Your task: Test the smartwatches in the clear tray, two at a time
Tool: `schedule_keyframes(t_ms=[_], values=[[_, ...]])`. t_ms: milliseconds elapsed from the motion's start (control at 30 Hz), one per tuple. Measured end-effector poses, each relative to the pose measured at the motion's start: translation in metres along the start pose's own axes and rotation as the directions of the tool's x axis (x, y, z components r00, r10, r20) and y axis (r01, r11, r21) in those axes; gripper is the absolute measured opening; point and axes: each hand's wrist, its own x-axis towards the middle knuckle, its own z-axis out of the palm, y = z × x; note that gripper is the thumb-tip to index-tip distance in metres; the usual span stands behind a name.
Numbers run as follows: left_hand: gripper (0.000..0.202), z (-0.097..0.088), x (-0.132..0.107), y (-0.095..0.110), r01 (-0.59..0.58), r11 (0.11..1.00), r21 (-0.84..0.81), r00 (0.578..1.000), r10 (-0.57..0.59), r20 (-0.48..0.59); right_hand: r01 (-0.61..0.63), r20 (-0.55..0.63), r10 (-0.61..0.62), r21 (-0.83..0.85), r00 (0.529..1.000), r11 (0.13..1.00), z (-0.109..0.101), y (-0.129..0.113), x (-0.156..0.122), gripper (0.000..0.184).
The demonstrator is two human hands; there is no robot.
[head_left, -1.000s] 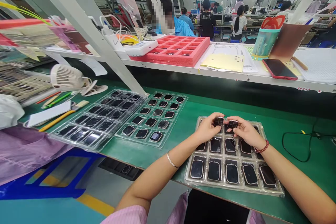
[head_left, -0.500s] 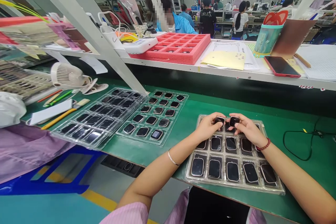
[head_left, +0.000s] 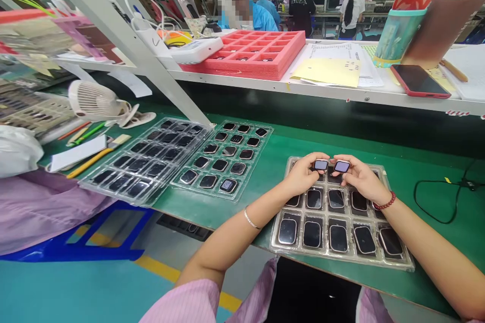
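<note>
Each hand pinches one small square smartwatch body above the far part of a clear plastic tray (head_left: 343,261). My left hand (head_left: 303,174) has its fingers closed on a smartwatch (head_left: 320,165) whose screen looks pale. In my right hand (head_left: 359,179) a second smartwatch (head_left: 341,166) is held by its edges, its screen pale lilac. The two watches are side by side, a small gap apart. Below them, rows of dark-faced watches such as this watch (head_left: 338,238) lie in the tray's pockets. My hands and forearms cover part of the tray's far rows.
To the left lie a clear tray of watches (head_left: 238,197) and stacked clear trays (head_left: 142,202). A small fan (head_left: 96,103), a yellow-handled brush (head_left: 91,162) and a black cable (head_left: 435,219) are on the green bench. The shelf holds a red foam tray (head_left: 235,71) and a phone (head_left: 420,81).
Both watches have been tilted, so their screens turn from black to pale. My hands stay over the far part of the tray. The whole view has shifted slightly.
</note>
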Motion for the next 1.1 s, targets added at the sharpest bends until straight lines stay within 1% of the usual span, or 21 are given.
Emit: schedule_keyframes(t_ms=[133,267,433,467,533,600,667,767,867,967,1100], values=[[0.05,0.0003,0.0,-0.0022,0.008,1.0,0.008,1.0,-0.008,0.004,0.012,0.002,-0.012,-0.021,1.0,1.0,-0.0004,0.0,-0.0001,0.044],[0.043,-0.0005,0.0004,-0.0042,0.012,0.999,0.038,1.0,-0.012,-0.005,0.027,0.011,-0.027,-0.032,1.0,0.999,-0.0007,-0.0001,-0.0005,0.042],[0.034,-0.0009,0.0007,-0.0042,-0.002,0.998,-0.063,1.0,0.002,-0.005,0.016,0.005,-0.016,-0.038,1.0,0.999,-0.0009,0.0,-0.0016,0.034],[0.035,-0.0009,0.0006,-0.0036,-0.001,0.997,-0.074,1.0,0.001,-0.007,0.011,0.003,-0.01,-0.035,1.0,0.999,-0.001,-0.0001,-0.0017,0.035],[0.044,-0.0012,0.0001,-0.0024,0.02,0.997,-0.081,1.0,-0.02,0.008,-0.004,-0.009,0.004,-0.021,1.0,1.0,-0.0015,-0.0004,-0.0015,0.044],[0.052,-0.0016,-0.0002,-0.0019,0.061,0.995,-0.08,0.998,-0.058,0.04,-0.028,-0.028,0.028,0.0,0.999,1.0,-0.0026,0.0,-0.0009,0.053],[0.055,-0.0021,-0.0004,-0.0025,0.093,0.993,-0.079,0.993,-0.087,0.075,-0.052,-0.037,0.052,0.013,0.998,0.999,-0.0037,0.0009,-0.0002,0.056],[0.058,-0.0028,-0.0006,-0.0044,0.088,0.993,-0.075,0.991,-0.08,0.109,-0.065,-0.033,0.065,0.004,0.997,0.998,-0.0048,0.0021,0.0001,0.058],[0.062,-0.0032,-0.0013,-0.0055,0.056,0.998,-0.019,0.992,-0.054,0.112,-0.081,-0.001,0.081,-0.033,0.997,0.996,-0.0047,0.0009,-0.0005,0.055],[0.06,-0.0036,-0.0023,-0.0048,0.026,0.998,0.065,0.993,-0.033,0.114,-0.093,0.022,0.095,-0.061,0.995,0.994,-0.0041,-0.0017,-0.0013,0.05],[0.057,-0.0036,-0.0031,-0.0043,0.002,0.995,0.101,0.993,-0.014,0.12,-0.092,0.022,0.094,-0.083,0.995,0.992,-0.004,-0.0029,-0.0018,0.047]])
